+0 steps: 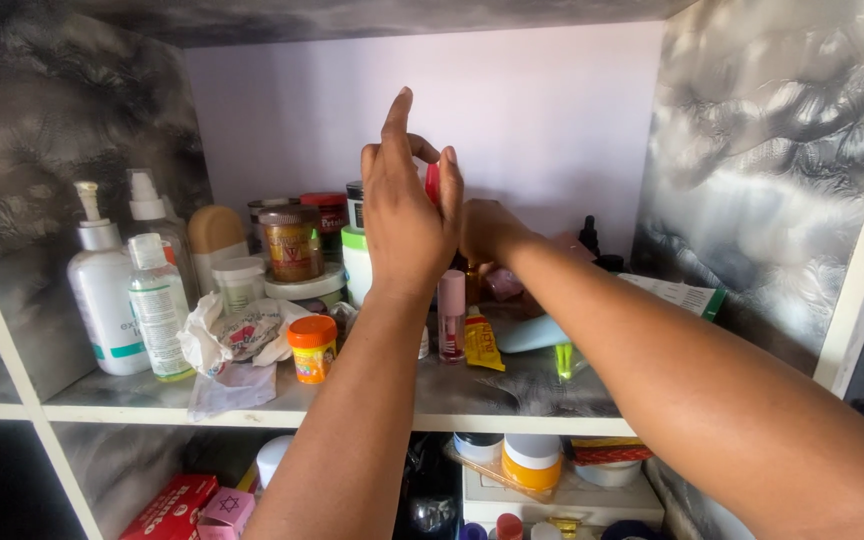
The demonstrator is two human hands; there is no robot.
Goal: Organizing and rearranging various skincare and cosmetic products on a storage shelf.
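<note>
Small red item [433,184] — pinched between the thumb and fingertips of the left hand [407,215], raised above the shelf contents at the middle of the cubby; mostly hidden by the fingers, kind not discernible. Grip narrow, index finger lifted free.

Right hand [490,232] — reaches in just behind the left, low among the bottles; whether it is closed on anything cannot be told.

Handling note: judged best done with a firm pinch and the wrists kept high, since tall things crowd close below.

Nearby: pink-capped tube [451,315] upright under the left wrist; orange-lidded pot [312,348]; brown jar [291,242]; white pump bottle [103,290] at far left; shelf [452,405] edge in front.
</note>
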